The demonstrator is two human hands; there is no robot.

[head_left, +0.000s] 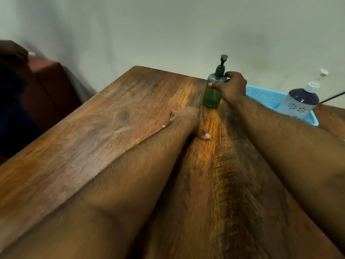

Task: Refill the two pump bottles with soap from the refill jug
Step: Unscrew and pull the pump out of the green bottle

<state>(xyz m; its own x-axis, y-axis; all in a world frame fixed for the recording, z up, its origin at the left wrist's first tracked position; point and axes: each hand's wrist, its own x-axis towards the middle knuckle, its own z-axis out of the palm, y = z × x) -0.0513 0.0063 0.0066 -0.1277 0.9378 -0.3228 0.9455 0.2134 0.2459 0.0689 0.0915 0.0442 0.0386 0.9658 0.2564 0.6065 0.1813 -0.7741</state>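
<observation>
Green pump bottle point(212, 90), upper centre, gripped by right hand point(231, 86); left hand point(186, 118) flat, empty; unscrewing pump likely next

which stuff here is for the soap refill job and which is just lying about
For the job: green pump bottle held by the right hand; white and dark pump bottle in the blue basket.
Just there: red-brown seat, dark cable.
</observation>
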